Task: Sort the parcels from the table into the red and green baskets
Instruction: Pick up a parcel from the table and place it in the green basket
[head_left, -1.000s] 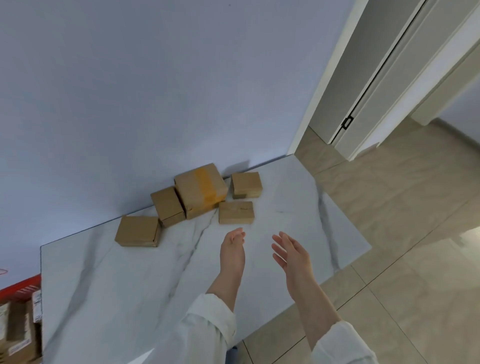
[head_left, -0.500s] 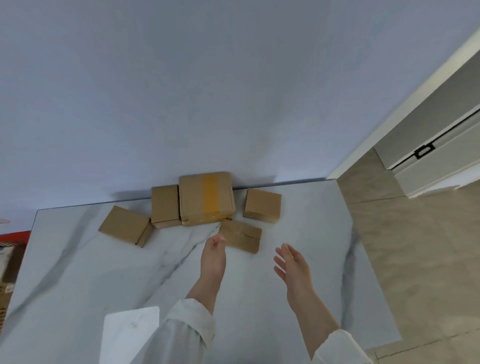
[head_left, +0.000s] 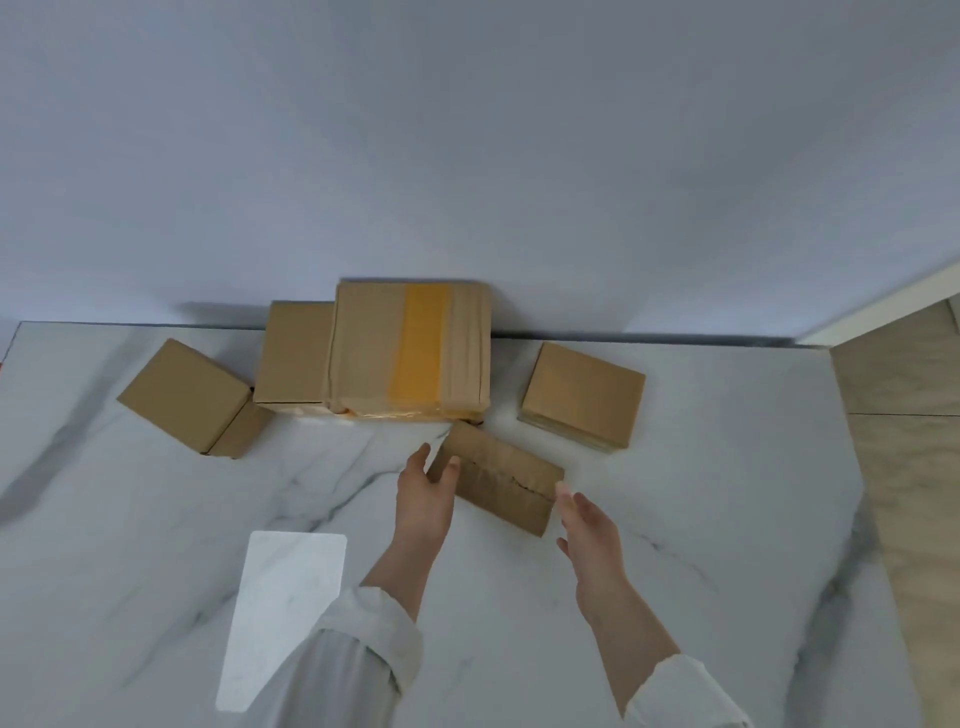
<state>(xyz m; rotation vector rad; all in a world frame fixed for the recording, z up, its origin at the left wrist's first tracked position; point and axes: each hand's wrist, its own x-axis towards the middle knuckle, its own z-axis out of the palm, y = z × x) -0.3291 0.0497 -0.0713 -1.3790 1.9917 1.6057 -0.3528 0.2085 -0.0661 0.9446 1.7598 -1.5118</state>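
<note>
Several brown cardboard parcels lie on the white marble table (head_left: 156, 519) near the wall. The nearest is a small flat parcel (head_left: 501, 475), turned at an angle. My left hand (head_left: 426, 491) touches its left end with straight fingers. My right hand (head_left: 587, 519) is at its right end, fingers straight, fingertips at the corner. Behind it sits a large parcel with a yellow tape stripe (head_left: 410, 351). A small parcel (head_left: 296, 358) stands to the left of that one, another (head_left: 192, 397) further left, and one (head_left: 582, 395) to the right. No basket is in view.
A blue-grey wall (head_left: 467, 156) runs just behind the parcels. The table's right edge borders a beige tiled floor (head_left: 909, 467). A bright patch of light (head_left: 285, 613) lies on the tabletop near my left sleeve.
Both hands have reached forward to the two ends of the small flat parcel. The view has swung left and closer, so the doorway and the red basket have left the frame.
</note>
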